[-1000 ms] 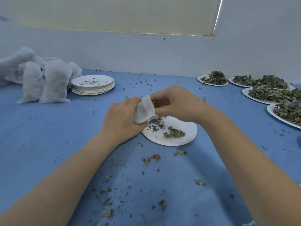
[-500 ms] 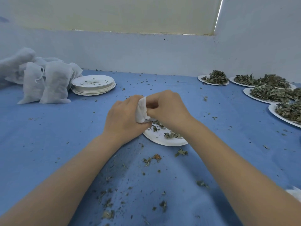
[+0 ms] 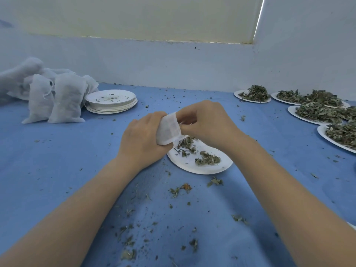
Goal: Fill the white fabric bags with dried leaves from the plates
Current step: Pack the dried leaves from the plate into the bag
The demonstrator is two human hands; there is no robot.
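Note:
My left hand (image 3: 142, 139) grips a small white fabric bag (image 3: 169, 128) just above the near-left rim of a white paper plate (image 3: 221, 166). My right hand (image 3: 206, 123) pinches the bag's top edge from the right, fingers curled at its mouth. A few dried leaves (image 3: 207, 158) lie scattered on that plate. What the right fingers hold besides the fabric is hidden.
Filled white bags (image 3: 63, 99) lean together at the far left beside a stack of used plates (image 3: 111, 101). Several plates heaped with dried leaves (image 3: 317, 112) line the right side. Leaf crumbs (image 3: 179, 189) litter the blue table cover (image 3: 57, 160). A wall runs behind.
My right hand dipped over the plate half a second ago and has come back up to the bag's mouth. The plate shows more fully again. The left hand barely moved.

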